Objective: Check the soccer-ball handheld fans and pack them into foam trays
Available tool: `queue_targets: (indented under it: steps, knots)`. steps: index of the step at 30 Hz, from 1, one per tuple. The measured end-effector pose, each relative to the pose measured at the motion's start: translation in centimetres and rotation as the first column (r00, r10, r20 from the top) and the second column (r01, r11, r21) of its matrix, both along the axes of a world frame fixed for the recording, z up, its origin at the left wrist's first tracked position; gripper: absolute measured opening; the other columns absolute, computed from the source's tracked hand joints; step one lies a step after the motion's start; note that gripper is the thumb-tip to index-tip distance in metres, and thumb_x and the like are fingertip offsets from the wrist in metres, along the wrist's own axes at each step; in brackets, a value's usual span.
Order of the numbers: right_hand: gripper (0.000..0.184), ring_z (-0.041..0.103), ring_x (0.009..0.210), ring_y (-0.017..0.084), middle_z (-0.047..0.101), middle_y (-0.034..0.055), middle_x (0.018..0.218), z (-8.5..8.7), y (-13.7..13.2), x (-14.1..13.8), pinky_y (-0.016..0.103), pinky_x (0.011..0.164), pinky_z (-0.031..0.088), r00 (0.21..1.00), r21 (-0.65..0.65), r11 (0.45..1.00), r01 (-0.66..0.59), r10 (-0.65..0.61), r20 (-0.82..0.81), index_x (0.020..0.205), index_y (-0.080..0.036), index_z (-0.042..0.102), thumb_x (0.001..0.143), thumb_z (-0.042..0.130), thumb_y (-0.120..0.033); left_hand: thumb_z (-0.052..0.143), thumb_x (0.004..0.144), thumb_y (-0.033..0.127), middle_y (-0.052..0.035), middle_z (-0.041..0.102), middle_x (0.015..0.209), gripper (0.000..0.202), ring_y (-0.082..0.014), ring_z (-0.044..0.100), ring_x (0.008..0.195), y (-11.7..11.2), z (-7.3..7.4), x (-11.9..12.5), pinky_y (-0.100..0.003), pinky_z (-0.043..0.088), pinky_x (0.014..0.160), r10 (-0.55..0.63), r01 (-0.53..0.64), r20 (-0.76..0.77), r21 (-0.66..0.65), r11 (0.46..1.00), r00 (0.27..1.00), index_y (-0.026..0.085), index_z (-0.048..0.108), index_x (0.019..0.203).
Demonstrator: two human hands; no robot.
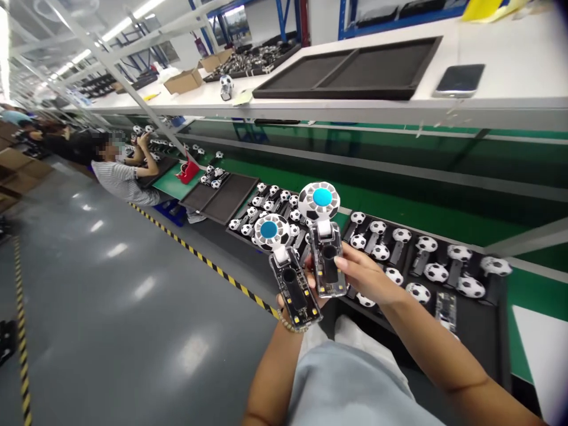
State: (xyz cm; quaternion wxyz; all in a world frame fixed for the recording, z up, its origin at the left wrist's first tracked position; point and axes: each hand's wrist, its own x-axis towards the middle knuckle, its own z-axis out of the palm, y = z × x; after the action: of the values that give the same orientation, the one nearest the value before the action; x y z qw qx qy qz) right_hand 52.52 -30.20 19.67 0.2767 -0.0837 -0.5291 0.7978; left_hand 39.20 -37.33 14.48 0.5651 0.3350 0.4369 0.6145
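Note:
My left hand (pixel 290 302), with a beaded bracelet at the wrist, grips the lower end of a clear-cased toy device (pixel 295 288) topped by a football-patterned disc with a blue centre. My right hand (pixel 361 275) holds a matching clear-cased device (pixel 327 260) just beside it, its fingers wrapped across the casing. Black circuitry and small yellow lights show through both cases. Below my right hand lies a black tray (pixel 481 313) holding several football-patterned parts (pixel 436 272) and a clear-cased body (pixel 445 310).
A white shelf (pixel 177 102) above carries a dark divided tray (pixel 348 68), a smartphone (pixel 458 80) and a cardboard box (pixel 183 81). Further along the bench, a seated co-worker (pixel 122 180) handles a part. Yellow-and-black tape (pixel 213 266) edges the grey floor (pixel 110 296).

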Motion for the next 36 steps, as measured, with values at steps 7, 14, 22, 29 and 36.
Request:
queue_targets:
  steps: [7, 14, 22, 29, 36]
  knots:
    - [0.044, 0.058, 0.061, 0.014, 0.062, 0.0029, 0.092, 1.4, -1.8, -14.3, 0.019, 0.037, 0.04, 0.99, -0.113, 0.99, 0.08, -0.065, 0.124, 0.113, -0.027, 0.05, 0.079, 0.06, -0.052, 0.061, 0.033, 0.077, -0.0097, 0.065, 0.082, 0.064, -0.0378, 0.056, 0.1, -3.2, 2.7, -13.1, -0.051, 0.045, 0.078, -0.097, 0.054, 0.188, 0.223, 0.973, 0.977, 0.021, 0.045, 0.06]
    - [0.042, 0.051, 0.05, 0.01, 0.057, -0.0026, 0.074, 0.7, -5.8, -28.8, 0.02, 0.04, 0.041, 0.969, -0.188, 0.962, -0.198, 0.222, 0.113, 0.114, -0.029, 0.046, 0.081, 0.057, -0.053, 0.059, 0.053, 0.055, -0.0084, 0.065, 0.083, 0.043, -0.0349, 0.061, 0.093, -11.2, 3.0, -25.7, -0.047, 0.049, 0.074, 0.209, -0.223, 0.085, 0.227, 0.948, 0.974, 0.015, 0.055, 0.069]
    - [0.05, 0.055, 0.049, 0.012, 0.06, 0.0001, 0.086, 1.3, -10.7, -39.5, 0.023, 0.035, 0.043, 0.783, -0.154, 0.772, -0.617, 0.622, -0.018, 0.117, -0.033, 0.043, 0.076, 0.061, -0.055, 0.068, 0.047, 0.046, -0.0094, 0.065, 0.09, 0.05, -0.0387, 0.062, 0.093, -19.2, 4.1, -32.0, -0.049, 0.051, 0.072, 0.504, -0.521, 0.143, 0.132, 0.843, 0.852, 0.017, 0.056, 0.085]
    - [0.045, 0.062, 0.071, 0.018, 0.06, 0.0023, 0.1, 2.2, -10.8, -45.8, 0.032, 0.057, 0.053, 0.725, -0.141, 0.72, -0.68, 0.688, 0.018, 0.11, -0.03, 0.05, 0.075, 0.064, -0.052, 0.068, 0.047, 0.044, -0.0088, 0.065, 0.083, 0.047, -0.0342, 0.064, 0.084, -20.0, 5.0, -35.9, -0.044, 0.053, 0.065, 0.564, -0.596, 0.208, 0.148, 0.789, 0.799, 0.017, 0.054, 0.082]
    - [0.042, 0.062, 0.082, 0.02, 0.065, 0.0034, 0.094, 1.0, -7.2, -54.4, 0.033, 0.071, 0.053, 0.786, -0.258, 0.755, -0.603, 0.617, -0.03, 0.107, -0.025, 0.056, 0.075, 0.064, -0.051, 0.061, 0.059, 0.037, -0.0033, 0.062, 0.066, 0.041, -0.0215, 0.062, 0.056, -16.2, 4.2, -43.0, -0.034, 0.052, 0.05, 0.278, -0.404, 0.388, 0.294, 0.866, 0.879, 0.018, 0.051, 0.093]
